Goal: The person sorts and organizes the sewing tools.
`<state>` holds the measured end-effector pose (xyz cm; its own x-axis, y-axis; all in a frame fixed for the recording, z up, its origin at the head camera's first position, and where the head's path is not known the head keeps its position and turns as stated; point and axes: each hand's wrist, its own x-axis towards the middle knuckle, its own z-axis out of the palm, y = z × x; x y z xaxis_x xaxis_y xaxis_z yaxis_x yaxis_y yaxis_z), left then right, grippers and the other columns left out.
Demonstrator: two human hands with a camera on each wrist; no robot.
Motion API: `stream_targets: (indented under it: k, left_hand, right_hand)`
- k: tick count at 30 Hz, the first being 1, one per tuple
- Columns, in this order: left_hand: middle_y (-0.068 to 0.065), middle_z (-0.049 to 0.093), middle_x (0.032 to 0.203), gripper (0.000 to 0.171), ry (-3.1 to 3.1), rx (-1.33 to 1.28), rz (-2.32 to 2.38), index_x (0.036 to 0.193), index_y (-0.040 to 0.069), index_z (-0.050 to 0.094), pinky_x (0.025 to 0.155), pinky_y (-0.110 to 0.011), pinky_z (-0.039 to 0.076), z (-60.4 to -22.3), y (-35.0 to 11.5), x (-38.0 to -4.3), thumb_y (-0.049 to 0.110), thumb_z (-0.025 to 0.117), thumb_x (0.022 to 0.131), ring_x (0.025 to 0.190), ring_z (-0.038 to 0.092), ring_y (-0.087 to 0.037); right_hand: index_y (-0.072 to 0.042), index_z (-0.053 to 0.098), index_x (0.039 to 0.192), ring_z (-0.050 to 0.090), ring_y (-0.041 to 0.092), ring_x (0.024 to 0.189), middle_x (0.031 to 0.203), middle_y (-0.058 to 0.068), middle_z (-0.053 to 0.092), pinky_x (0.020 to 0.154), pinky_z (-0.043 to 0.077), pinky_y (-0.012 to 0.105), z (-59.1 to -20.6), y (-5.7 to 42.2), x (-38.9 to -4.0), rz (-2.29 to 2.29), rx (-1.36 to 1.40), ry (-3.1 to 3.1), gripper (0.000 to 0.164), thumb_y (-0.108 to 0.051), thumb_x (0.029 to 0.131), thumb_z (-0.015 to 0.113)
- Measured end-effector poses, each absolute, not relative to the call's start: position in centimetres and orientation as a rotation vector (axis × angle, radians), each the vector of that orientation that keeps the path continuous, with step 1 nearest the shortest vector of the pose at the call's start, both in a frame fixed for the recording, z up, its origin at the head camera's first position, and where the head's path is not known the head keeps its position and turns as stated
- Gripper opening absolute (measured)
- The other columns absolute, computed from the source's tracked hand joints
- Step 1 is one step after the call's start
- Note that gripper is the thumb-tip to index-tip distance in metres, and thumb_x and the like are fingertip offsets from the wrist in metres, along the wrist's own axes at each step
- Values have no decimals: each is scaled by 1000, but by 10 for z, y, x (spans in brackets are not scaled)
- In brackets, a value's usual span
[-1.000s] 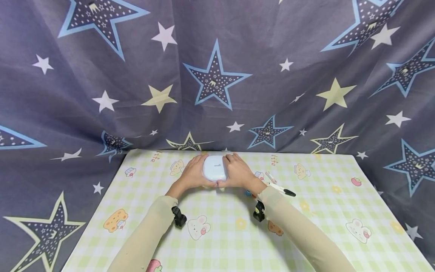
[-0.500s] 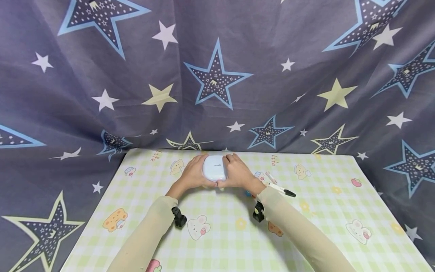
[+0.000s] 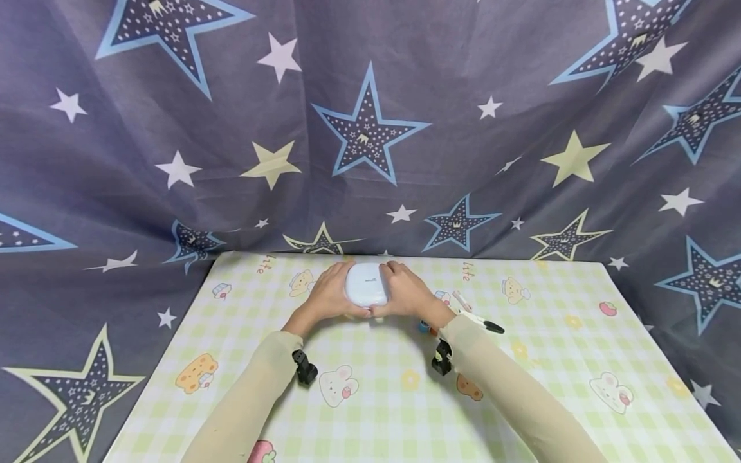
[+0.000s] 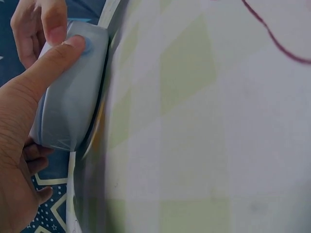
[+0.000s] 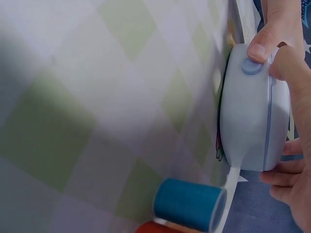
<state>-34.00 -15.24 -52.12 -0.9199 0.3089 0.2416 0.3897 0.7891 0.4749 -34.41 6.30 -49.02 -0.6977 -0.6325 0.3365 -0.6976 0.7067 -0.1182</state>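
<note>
A pale-blue case (image 3: 365,283) with rounded corners and small dark lettering on its lid lies flat near the table's far edge. Its lid looks closed, with a seam running round the side and a round blue button (image 5: 251,66) at the front. My left hand (image 3: 332,292) grips the left side, thumb along the front near the button. On the opposite side my right hand (image 3: 408,292) holds the case the same way, its thumb close to the left thumb at the button. In the right wrist view, fingers of the right hand (image 5: 296,165) wrap behind the case.
A blue thread spool (image 5: 187,204) lies by the right wrist, with an orange-red spool (image 5: 155,227) beside it. Further right are a white pen with a black cap (image 3: 492,326) and a small pale pink-and-white stick (image 3: 462,301). A checked cloth (image 3: 393,411) covers the table; a star-patterned curtain hangs behind.
</note>
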Motion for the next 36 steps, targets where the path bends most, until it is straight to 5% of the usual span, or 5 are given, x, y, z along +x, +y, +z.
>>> stream_targets:
  k: [10, 19, 36]
  left_hand:
    - [-10, 42, 140, 133, -2855, -531, -786, 146, 7, 29, 109, -46, 30, -522, -152, -338, 71, 79, 41, 128, 41, -27]
    - [-10, 39, 143, 134, -2895, -543, -685, 147, 9, 26, 112, -44, 25, -521, -151, -339, 78, 73, 42, 132, 36, -26]
    - [-10, 40, 144, 133, -2903, -558, -710, 147, 9, 28, 111, -45, 25, -518, -154, -340, 76, 75, 42, 133, 36, -27]
  right_hand:
    - [0, 49, 128, 56, 27, 105, 118, 17, 56, 92, 49, 36, -497, 64, -343, 362, 1004, -2662, 97, -67, 60, 68]
    - [-11, 43, 135, 47, 29, 115, 128, 10, 51, 105, 31, 49, -501, 66, -340, 79, 900, -2702, 100, -82, 65, 47]
    - [-10, 46, 133, 48, 28, 117, 124, 11, 55, 107, 29, 55, -501, 67, -341, 15, 917, -2638, 99, -82, 65, 45]
